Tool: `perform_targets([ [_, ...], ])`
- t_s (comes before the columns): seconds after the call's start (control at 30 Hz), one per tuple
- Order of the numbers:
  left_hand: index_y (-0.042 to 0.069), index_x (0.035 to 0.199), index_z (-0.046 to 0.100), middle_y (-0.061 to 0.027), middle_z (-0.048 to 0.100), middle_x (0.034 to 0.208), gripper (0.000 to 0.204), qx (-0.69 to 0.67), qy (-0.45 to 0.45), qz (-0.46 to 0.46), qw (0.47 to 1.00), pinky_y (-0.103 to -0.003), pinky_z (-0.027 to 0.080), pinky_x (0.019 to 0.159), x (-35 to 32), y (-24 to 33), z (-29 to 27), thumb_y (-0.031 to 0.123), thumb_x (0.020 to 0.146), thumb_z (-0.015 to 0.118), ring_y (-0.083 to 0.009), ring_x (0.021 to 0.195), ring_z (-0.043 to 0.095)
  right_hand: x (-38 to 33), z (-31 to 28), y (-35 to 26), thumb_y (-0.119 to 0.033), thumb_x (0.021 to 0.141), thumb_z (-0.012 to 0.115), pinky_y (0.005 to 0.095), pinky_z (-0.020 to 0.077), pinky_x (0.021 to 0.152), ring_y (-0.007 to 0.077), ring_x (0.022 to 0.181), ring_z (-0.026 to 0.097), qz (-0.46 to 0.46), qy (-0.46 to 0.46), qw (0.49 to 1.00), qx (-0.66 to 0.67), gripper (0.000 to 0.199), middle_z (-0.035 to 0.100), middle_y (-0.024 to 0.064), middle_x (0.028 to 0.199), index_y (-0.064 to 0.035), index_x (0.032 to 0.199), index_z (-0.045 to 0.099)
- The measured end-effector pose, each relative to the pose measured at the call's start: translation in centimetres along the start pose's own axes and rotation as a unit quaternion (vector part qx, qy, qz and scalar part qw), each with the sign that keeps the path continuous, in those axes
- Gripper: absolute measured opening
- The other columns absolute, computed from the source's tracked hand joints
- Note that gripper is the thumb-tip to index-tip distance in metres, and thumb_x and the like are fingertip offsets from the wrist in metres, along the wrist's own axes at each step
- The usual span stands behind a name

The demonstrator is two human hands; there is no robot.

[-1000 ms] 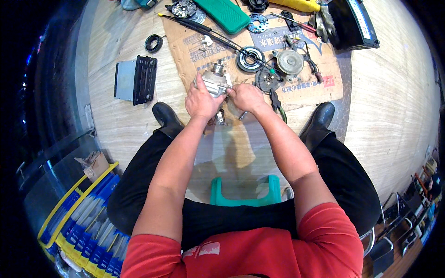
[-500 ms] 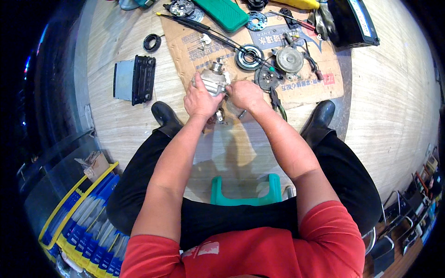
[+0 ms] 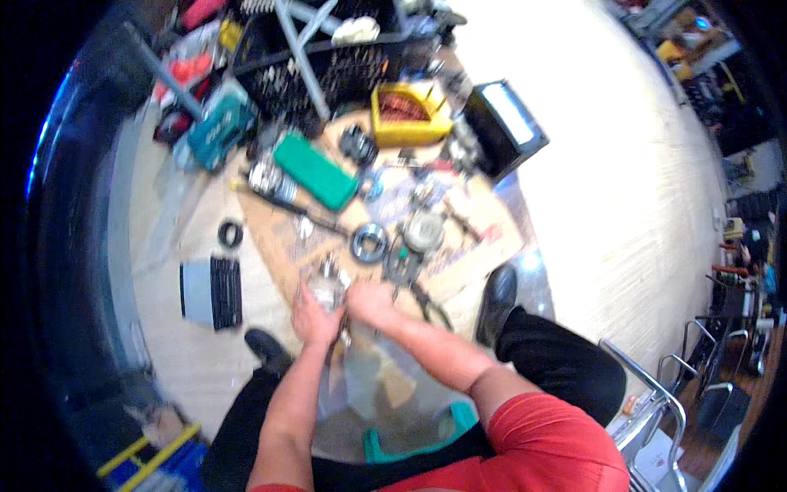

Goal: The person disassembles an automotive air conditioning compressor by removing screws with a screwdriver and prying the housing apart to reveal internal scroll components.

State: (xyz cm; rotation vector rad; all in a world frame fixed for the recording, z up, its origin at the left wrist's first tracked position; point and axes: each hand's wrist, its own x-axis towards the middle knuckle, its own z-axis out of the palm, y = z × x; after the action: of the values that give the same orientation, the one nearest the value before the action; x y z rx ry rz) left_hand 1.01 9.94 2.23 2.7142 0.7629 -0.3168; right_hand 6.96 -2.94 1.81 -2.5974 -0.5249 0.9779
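both hands are working close together over the cardboard sheet (image 3: 479, 246), left hand (image 3: 316, 316) gripping the small metal part (image 3: 328, 287) at its 12 o'clock, right hand (image 3: 369, 302) touching it from 3 o'clock, the ring bearing (image 3: 369, 243) lying just beyond

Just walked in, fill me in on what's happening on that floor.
A seated person in a red shirt leans over a sheet of cardboard on the floor, both hands on a small metal part. The left hand grips it from below and the right hand closes in beside it. The picture is blurred, so finger detail is unclear. A metal ring, a round metal disc, a green case and a yellow tray lie beyond.
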Motion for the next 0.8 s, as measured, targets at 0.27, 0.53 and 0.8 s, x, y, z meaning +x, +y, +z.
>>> perform_targets([
  [0.27, 0.008, 0.149, 0.023, -0.0289, 0.042, 0.140, 0.111, -0.003, -0.021, 0.001, 1.000, -0.048, 0.039, 0.104, 0.9, 3.6, -0.4, 0.052, 0.065, 0.081, -0.0427, 0.125, 0.047, -0.4, -0.6, 1.9, -0.032, 0.091, 0.054, 0.0480, 0.0553, 0.076, 0.0348, 0.091, 0.070, 0.071, 0.056, 0.990, 0.104, 0.034, 0.071, 0.0188, 0.099, -0.0046, 0.098, 0.072],
  [0.53, 0.005, 0.145, 0.030, -0.0262, 0.057, 0.121, 0.103, -0.016, 0.000, 0.019, 1.000, -0.049, 0.045, 0.096, 1.2, 2.0, 0.0, 0.049, 0.067, 0.081, -0.0418, 0.111, 0.056, -0.7, 0.5, 0.0, -0.045, 0.099, 0.042, 0.0504, 0.0520, 0.083, 0.0405, 0.095, 0.067, 0.117, 0.009, 0.983, 0.138, 0.052, 0.070, 0.0225, 0.099, -0.0017, 0.100, 0.071],
  [0.8, 0.010, 0.149, 0.024, -0.0277, 0.048, 0.132, 0.105, 0.013, -0.008, 0.009, 1.000, -0.048, 0.045, 0.098, 0.9, 2.4, 0.1, 0.056, 0.070, 0.077, -0.0423, 0.116, 0.054, -1.9, 0.4, -1.2, -0.039, 0.098, 0.046, 0.0503, 0.0509, 0.087, 0.0416, 0.097, 0.066, 0.186, 0.062, 0.957, 0.215, 0.044, 0.069, 0.0247, 0.100, -0.0031, 0.099, 0.071],
])
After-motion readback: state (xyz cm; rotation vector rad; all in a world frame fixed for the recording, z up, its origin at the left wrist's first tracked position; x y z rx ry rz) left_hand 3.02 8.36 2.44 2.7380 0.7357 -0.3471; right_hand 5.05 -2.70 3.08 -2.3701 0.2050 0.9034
